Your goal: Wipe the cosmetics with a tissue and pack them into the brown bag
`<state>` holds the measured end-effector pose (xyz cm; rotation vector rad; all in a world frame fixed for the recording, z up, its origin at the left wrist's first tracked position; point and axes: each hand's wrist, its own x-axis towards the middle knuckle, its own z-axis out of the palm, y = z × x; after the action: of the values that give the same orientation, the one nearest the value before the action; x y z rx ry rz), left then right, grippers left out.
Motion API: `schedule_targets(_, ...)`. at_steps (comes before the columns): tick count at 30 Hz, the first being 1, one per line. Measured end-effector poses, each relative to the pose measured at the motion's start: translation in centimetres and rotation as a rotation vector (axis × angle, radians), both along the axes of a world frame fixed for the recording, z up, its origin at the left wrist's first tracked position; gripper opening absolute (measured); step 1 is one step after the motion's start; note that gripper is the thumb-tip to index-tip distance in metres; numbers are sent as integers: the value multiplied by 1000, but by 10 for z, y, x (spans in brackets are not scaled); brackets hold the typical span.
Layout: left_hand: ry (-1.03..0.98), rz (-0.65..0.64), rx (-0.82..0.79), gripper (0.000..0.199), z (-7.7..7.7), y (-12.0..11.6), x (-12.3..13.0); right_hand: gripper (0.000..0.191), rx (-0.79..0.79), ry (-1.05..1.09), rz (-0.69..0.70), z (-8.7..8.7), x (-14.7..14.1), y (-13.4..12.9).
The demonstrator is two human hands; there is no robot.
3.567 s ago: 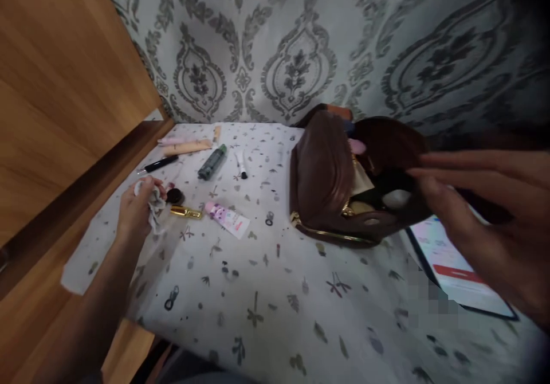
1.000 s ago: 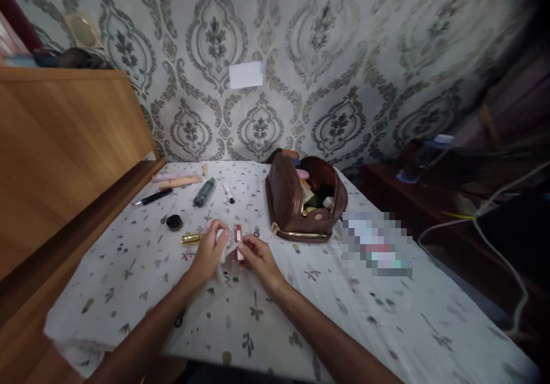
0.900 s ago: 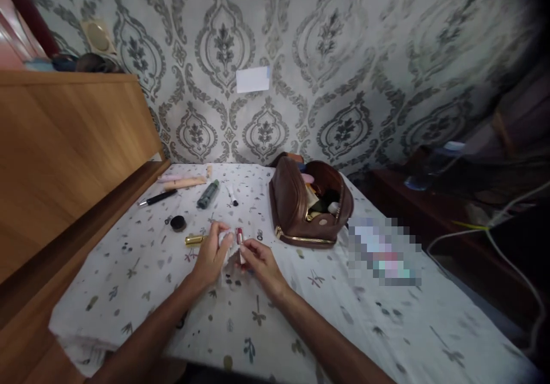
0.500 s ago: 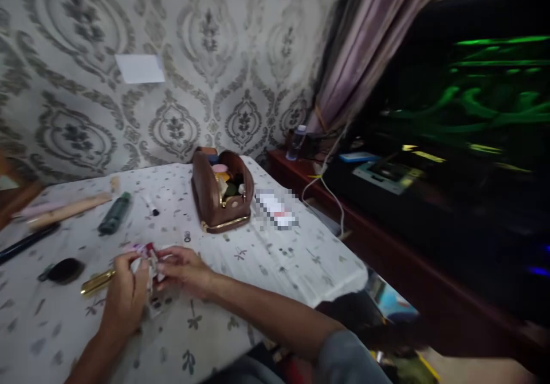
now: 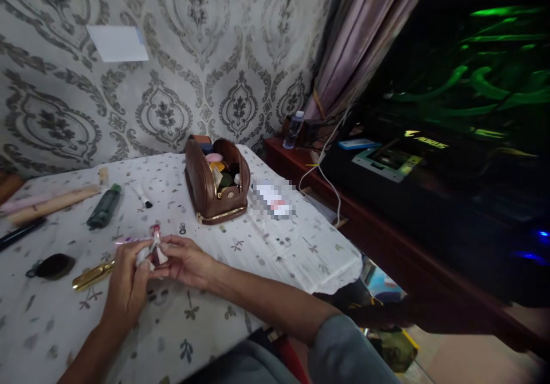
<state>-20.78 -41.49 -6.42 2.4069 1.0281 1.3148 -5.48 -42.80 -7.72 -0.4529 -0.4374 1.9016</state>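
Observation:
My left hand [image 5: 127, 278] is closed on a crumpled white tissue [image 5: 145, 256], pressed against a small tube with a pinkish-red top [image 5: 156, 234]. From the other side my right hand [image 5: 188, 261] pinches the same small tube, whose lower part is hidden among the fingers. Both hands meet just above the table. Beside my left hand lies a gold tube [image 5: 92, 275], partly covered by it. A thin purple-pink item [image 5: 128, 240] shows behind the fingers. Farther back stands an open brown cosmetic bag [image 5: 198, 183] with several items inside.
On the patterned tablecloth [image 5: 275, 258] lie a dark round case [image 5: 55, 266], a green bottle [image 5: 104, 206], a small brush [image 5: 143, 196] and a blurred-out white item [image 5: 274, 199]. A water bottle [image 5: 294, 130] and a white cable [image 5: 330, 184] are at the right, by a dark computer case [image 5: 451, 200].
The view has tilted down slightly and steadied. The small tube's reddish top now points more upright between my fingers, and the white tissue sits bunched against it. Both hands stay together.

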Motion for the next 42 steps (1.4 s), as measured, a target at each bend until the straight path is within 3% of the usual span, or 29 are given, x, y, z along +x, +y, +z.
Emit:
schedule_targets(6, -27, -9, -238, 33, 7, -1, 2, 51, 5, -35, -50, 9, 7, 0)
schedule_targets(10, -135, 108, -238, 29, 15, 0, -4, 37, 13, -136, -16, 8, 9, 1)
schedule_targets(15, -209, 220, -201, 23, 20, 1, -12, 36, 37, -229, -20, 6, 5, -1)
schedule_targets(23, -34, 156, -140, 28, 14, -1, -13, 42, 90, -344, 72, 9, 3, -7)
schedule_targets(33, -9, 129, -140, 26, 14, -1, -15, 45, 97, -405, 11, 8, 2, -8)
schedule_targets(42, 37, -81, -79, 25, 12, -7, -10, 40, 40, -290, -65, 5, 4, -1)
